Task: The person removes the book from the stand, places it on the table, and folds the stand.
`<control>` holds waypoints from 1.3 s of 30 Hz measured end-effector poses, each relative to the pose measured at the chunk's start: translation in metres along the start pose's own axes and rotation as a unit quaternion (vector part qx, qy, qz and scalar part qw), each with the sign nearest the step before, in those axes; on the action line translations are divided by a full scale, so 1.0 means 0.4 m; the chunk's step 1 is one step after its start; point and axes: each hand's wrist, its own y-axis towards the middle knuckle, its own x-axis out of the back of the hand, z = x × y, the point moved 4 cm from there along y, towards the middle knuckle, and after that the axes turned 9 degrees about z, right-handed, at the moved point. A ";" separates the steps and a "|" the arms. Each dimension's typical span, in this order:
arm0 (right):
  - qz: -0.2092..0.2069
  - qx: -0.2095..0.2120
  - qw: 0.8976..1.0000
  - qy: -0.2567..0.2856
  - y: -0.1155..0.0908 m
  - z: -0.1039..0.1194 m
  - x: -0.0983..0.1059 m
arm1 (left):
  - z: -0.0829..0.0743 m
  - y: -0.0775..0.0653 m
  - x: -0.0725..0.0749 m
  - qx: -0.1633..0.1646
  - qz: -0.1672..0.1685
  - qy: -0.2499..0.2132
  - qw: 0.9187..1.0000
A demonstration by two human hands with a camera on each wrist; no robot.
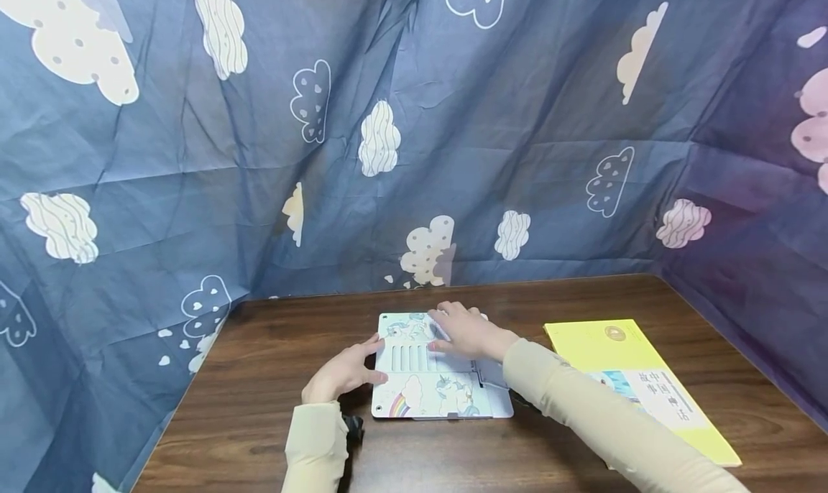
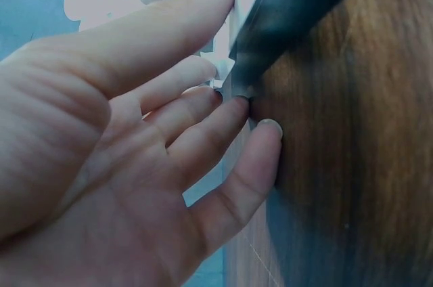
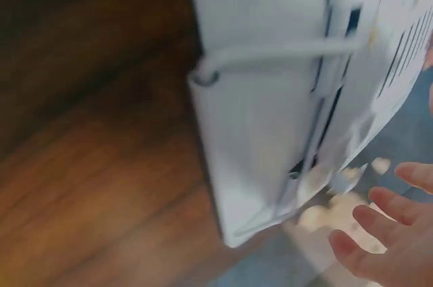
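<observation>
A white bookstand (image 1: 420,394) with unicorn and rainbow prints lies flat on the wooden table. At its left edge is my left hand (image 1: 345,372), thumb and fingers spread apart and touching that side. In the left wrist view the fingers of the left hand (image 2: 169,158) look loosely bent beside the edge. My right hand (image 1: 467,331) is over the upper right part of the stand, fingers extended; whether it touches is unclear. The right wrist view shows the bookstand (image 3: 257,131) with a white bar across its side panel, and fingers of the right hand (image 3: 399,233) apart from that panel.
A yellow book (image 1: 601,346) with a white title band lies to the right, partly behind my right sleeve (image 1: 582,399). Blue cloth with cloud prints (image 1: 388,191) hangs behind the wooden table (image 1: 259,407) and along its sides.
</observation>
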 end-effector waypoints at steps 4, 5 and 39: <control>-0.009 0.056 0.998 -0.023 -0.051 0.043 -0.001 | -0.002 0.002 0.002 0.001 -0.001 0.000 1.000; -0.008 0.068 0.997 -0.025 -0.063 0.052 -0.005 | -0.002 0.002 0.002 0.001 -0.001 0.002 1.000; 0.044 0.084 0.989 -0.114 -0.178 0.096 -0.088 | -0.003 0.002 0.003 0.004 0.001 -0.014 1.000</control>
